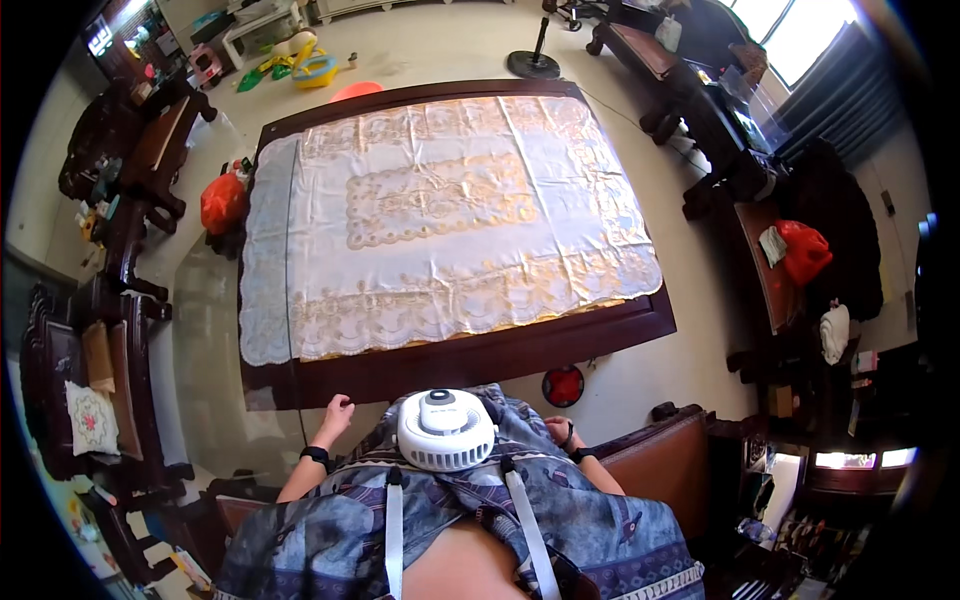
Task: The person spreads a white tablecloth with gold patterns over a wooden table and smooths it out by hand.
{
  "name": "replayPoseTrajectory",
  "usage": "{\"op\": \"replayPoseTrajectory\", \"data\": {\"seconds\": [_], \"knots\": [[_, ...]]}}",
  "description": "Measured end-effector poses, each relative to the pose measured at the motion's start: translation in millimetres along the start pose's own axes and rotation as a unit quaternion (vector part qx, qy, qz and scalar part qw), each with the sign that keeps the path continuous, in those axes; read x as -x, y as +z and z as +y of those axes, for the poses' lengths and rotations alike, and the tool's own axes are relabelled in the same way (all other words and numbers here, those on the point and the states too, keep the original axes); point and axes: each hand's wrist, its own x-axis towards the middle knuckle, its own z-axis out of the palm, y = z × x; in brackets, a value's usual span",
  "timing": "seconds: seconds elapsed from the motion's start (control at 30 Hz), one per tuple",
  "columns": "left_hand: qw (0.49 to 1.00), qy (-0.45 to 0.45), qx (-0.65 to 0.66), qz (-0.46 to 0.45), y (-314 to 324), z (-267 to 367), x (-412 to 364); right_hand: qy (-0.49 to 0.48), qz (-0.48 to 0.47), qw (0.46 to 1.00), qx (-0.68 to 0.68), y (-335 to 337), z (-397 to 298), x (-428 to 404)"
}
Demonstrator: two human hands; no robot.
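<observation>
A dark wooden table stands before me, covered by a cream tablecloth with gold patterns and scalloped edges. Fold creases cross the cloth, and its near edge stops short of the table's front edge. My left hand hangs by the near left part of the table, its fingers loosely curled; no object shows in it. Beside my patterned shirt is my right hand, partly covered by the fabric. A white portable fan hangs on white straps at my chest. Both wrists wear black bands.
Carved wooden seats line the left side, with others along the right. A red plastic bag stands left of the table. Beyond the far edge are a round black stand base and a yellow-and-blue toy. A red-and-black round object lies on the floor nearby.
</observation>
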Motion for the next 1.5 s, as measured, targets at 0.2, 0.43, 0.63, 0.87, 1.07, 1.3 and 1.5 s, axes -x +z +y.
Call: {"op": "replayPoseTrajectory", "data": {"seconds": [0.2,0.43,0.63,0.87,1.07,1.3,1.5], "knots": [[0.999,-0.039,-0.016,-0.019,10,-11,14,-0.049,-0.005,0.998,0.047,-10,-35,-18],[0.997,-0.038,0.009,0.069,31,-4,48,-0.117,-0.079,0.989,0.051,-32,-16,-72],[0.986,-0.076,0.002,0.152,39,1,125,-0.087,-0.151,0.967,0.186,-15,-79,-87],[0.969,-0.192,0.096,0.118,56,-73,200,-0.142,-0.175,0.931,0.285,32,-143,-88],[0.957,-0.267,0.019,0.112,120,-300,297,-0.171,-0.228,0.907,0.312,162,-165,-18],[0.562,-0.422,0.631,0.328,-11,-203,284,-0.133,-0.277,0.853,0.422,268,-112,-24],[0.457,-0.359,0.754,0.307,-25,-223,264,-0.188,-0.381,0.769,0.478,383,-92,22]]}}
